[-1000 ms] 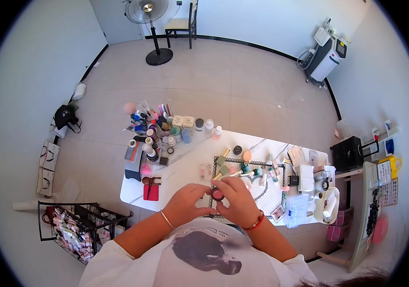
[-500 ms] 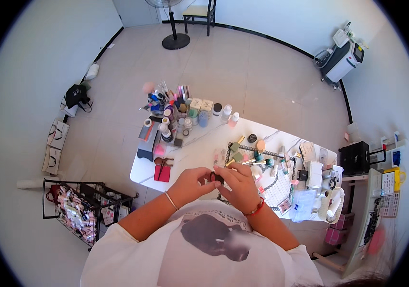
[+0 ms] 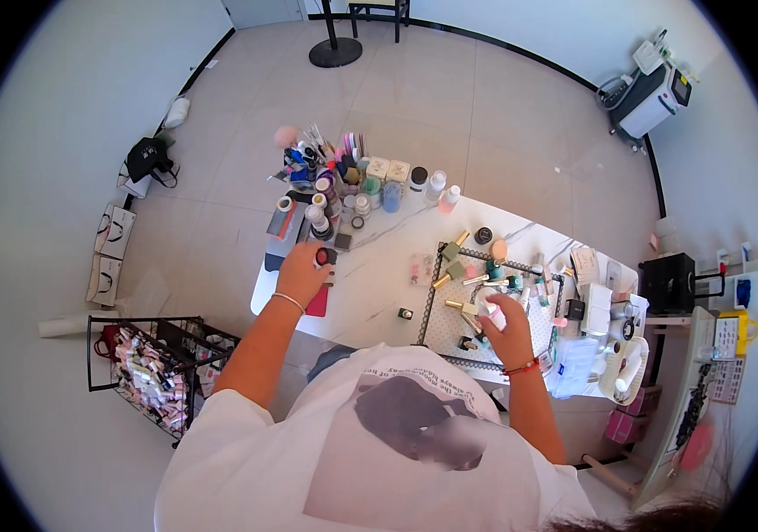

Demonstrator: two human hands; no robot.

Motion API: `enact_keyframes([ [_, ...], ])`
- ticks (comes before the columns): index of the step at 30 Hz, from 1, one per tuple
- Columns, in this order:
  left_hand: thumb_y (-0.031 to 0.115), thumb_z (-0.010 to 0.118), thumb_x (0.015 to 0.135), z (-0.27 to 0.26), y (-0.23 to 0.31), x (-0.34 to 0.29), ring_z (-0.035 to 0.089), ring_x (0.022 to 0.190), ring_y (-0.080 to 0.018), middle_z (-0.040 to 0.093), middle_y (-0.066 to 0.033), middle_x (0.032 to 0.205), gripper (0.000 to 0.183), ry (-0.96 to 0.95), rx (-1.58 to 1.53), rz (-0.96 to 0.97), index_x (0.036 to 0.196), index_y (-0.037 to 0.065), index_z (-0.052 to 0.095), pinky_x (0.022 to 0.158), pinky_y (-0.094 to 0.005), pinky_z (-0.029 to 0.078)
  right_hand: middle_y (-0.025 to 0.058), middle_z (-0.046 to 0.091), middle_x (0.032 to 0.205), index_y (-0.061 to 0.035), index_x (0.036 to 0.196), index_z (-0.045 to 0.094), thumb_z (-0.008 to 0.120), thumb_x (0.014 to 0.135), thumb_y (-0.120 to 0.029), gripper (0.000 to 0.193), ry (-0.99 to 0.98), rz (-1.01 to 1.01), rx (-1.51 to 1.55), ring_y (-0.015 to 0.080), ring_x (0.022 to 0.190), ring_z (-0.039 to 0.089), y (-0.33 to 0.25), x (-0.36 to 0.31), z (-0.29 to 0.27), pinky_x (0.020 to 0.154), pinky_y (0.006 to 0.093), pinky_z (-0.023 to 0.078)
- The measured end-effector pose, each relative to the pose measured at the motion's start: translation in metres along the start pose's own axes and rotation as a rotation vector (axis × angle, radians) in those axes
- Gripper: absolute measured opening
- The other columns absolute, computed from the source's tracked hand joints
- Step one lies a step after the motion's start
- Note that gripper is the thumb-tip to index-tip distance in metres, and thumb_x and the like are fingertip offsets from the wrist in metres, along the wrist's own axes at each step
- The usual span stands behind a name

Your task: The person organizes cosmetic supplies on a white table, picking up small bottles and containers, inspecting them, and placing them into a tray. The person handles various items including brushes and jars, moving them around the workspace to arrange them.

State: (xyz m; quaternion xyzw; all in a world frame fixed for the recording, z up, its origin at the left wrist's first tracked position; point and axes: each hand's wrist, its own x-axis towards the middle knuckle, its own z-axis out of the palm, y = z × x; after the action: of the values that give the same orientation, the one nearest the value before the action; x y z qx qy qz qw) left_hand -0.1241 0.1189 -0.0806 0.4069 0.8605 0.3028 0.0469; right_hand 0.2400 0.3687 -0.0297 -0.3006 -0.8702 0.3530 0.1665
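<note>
At the table's left side, my left hand is closed on a small round dark pot with a reddish middle. A flat red case lies partly under that hand. Over the tray's right part, my right hand is closed around a small white-and-pink bottle, mostly covered by the fingers. The white dotted tray with a dark scalloped edge holds several nail polish bottles, among them a green one with a gold cap. A small dark piece lies left of the tray.
Brushes in holders, jars and bottles crowd the table's far left. White boxes and a cream basket stand at its right end. A black cart full of small bottles stands left. Farther off are a fan base and a wheeled machine.
My hands have parted. The left moved far left with the small dark pot; the right moved right over the tray and now grips a white-and-pink bottle. The view has shifted slightly.
</note>
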Motion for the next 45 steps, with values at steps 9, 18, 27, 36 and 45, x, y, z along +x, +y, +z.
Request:
enact_keyframes([
  [9, 0.015, 0.074, 0.083, 0.015, 0.031, 0.033, 0.067, 0.094, -0.0351, 0.062, -0.0092, 0.108, 0.028, -0.186, 0.265, -0.035, 0.105, 0.011, 0.058, 0.078, -0.046, 0.054, 0.0133, 0.072, 0.104, -0.0057, 0.108, 0.071, 0.076, 0.084, -0.015, 0.026, -0.01, 0.435, 0.08, 0.0277, 0.096, 0.068, 0.072, -0.064, 0.006, 0.079, 0.0355, 0.052],
  [18, 0.014, 0.073, 0.086, 0.036, 0.02, 0.048, 0.067, 0.095, -0.0364, 0.06, -0.0111, 0.116, 0.029, -0.267, 0.353, -0.055, 0.111, 0.01, 0.058, 0.08, -0.0452, 0.055, 0.0083, 0.074, 0.104, -0.0039, 0.106, 0.071, 0.072, 0.087, -0.015, 0.022, 0.053, 0.527, 0.083, 0.0177, 0.097, 0.069, 0.126, -0.104, 0.017, 0.074, 0.0314, 0.052],
  [27, 0.014, 0.073, 0.085, 0.043, 0.018, 0.049, 0.066, 0.1, -0.037, 0.059, -0.0117, 0.119, 0.031, -0.278, 0.332, -0.085, 0.112, 0.01, 0.058, 0.083, -0.0455, 0.054, 0.0083, 0.074, 0.103, -0.0039, 0.104, 0.071, 0.072, 0.085, -0.016, 0.022, 0.085, 0.523, 0.051, 0.0188, 0.096, 0.069, 0.136, -0.117, 0.021, 0.072, 0.0311, 0.053],
  [36, 0.019, 0.079, 0.08, 0.037, 0.02, 0.047, 0.063, 0.11, -0.0352, 0.06, -0.0119, 0.13, 0.043, -0.212, 0.308, -0.022, 0.118, 0.008, 0.061, 0.09, -0.0442, 0.053, 0.0092, 0.072, 0.102, -0.0069, 0.102, 0.072, 0.076, 0.08, -0.017, 0.025, 0.181, 0.547, -0.041, 0.0234, 0.096, 0.069, 0.137, -0.109, 0.011, 0.077, 0.0362, 0.053],
  [45, 0.026, 0.076, 0.086, 0.035, 0.089, -0.001, 0.061, 0.115, -0.0332, 0.06, -0.0148, 0.131, 0.044, -0.465, -0.053, 0.211, 0.122, 0.006, 0.063, 0.096, -0.0389, 0.051, 0.0141, 0.065, 0.111, -0.0072, 0.113, 0.065, 0.088, 0.067, -0.017, 0.053, 0.033, 0.338, -0.166, 0.0323, 0.104, 0.063, 0.126, -0.104, 0.019, 0.091, 0.0407, 0.052],
])
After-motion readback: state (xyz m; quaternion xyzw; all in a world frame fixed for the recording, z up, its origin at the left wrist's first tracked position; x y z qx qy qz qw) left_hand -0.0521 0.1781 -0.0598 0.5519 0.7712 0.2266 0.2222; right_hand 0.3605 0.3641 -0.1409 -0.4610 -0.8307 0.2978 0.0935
